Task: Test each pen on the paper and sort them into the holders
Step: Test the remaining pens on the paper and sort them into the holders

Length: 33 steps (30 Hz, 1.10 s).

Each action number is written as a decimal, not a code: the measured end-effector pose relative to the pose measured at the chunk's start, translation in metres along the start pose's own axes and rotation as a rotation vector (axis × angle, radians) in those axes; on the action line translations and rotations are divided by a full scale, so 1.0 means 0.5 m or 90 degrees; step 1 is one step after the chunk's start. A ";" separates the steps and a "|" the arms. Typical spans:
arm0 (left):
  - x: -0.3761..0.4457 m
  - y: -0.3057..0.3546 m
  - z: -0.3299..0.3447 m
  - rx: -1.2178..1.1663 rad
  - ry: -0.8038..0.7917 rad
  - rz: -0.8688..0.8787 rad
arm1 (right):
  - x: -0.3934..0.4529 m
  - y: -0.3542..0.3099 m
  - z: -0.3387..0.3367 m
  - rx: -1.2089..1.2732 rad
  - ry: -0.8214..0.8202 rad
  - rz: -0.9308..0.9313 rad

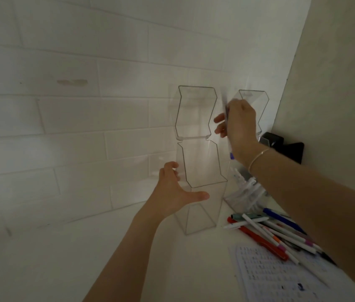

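A slim pen (pixel 227 118) with a purple tip at its lower end stands nearly upright in the right hand (pixel 240 129), blurred along its length. The fingers are curled around the barrel, pinching it, in the air between the two clear holders. A thin gold bracelet (pixel 258 156) circles that wrist.

The nearer holder (pixel 198 160) is a tall stack of transparent, hard-edged plastic compartments with angled, faceted walls, standing on the white table (pixel 85 258) close to the tiled wall (pixel 74 105). The left hand (pixel 176 190) is spread wide, thumb stretched across the holder's front and fingers at its left side, steadying it without curling around it. The second holder (pixel 252 110), of the same clear plastic, stands toward the table's right back corner; its lower part holds several pale, indistinct pens (pixel 246 188).

A loose heap of pens (pixel 274 232) lies near the table's right edge: white barrels with coloured ends, a glossy red one, a blue one, a dark one. Just in front of them lies a sheet of paper (pixel 281 277) printed with rows of small marks, a few dark scribbles on it. A black object (pixel 285 147) sits against the right wall, behind the right wrist. The back wall is smooth white rectangular tile with thin joints.
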State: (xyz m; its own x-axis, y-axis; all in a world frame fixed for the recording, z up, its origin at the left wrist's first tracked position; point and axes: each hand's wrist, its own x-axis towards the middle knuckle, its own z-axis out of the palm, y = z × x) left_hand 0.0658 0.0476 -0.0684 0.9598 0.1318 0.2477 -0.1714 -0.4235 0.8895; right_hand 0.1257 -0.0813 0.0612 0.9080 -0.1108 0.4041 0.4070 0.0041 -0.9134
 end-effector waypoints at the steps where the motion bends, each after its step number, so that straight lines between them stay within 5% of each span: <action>1: 0.000 0.001 0.001 -0.001 0.000 -0.001 | -0.015 0.011 0.001 -0.021 0.021 -0.047; 7: 0.000 0.004 0.005 0.005 0.008 -0.004 | -0.093 0.081 0.016 -0.153 -0.056 -0.072; 12: -0.003 0.000 0.005 0.016 0.010 -0.001 | -0.127 0.119 -0.007 -0.356 -0.124 -0.272; 15: 0.001 -0.006 0.009 0.013 0.018 0.010 | -0.191 0.109 -0.062 -0.575 -0.386 -0.443; 18: -0.002 -0.004 0.008 0.000 0.016 0.004 | -0.275 0.113 -0.109 -0.783 -0.830 -0.415; 20: -0.003 -0.002 0.008 -0.010 0.014 0.003 | -0.318 0.127 -0.123 -0.756 -0.969 -0.423; 26: -0.005 -0.001 0.010 -0.017 0.021 0.002 | -0.353 0.160 -0.124 -0.655 -1.014 -0.540; 33: -0.005 -0.001 0.008 -0.009 0.015 0.002 | -0.331 0.180 -0.104 -0.742 -1.011 -0.576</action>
State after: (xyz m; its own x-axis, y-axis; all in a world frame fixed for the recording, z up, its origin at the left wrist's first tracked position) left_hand 0.0644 0.0438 -0.0712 0.9538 0.1518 0.2594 -0.1775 -0.4118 0.8938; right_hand 0.0067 -0.1144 -0.0906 0.1045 0.9639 -0.2450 0.9879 -0.0723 0.1371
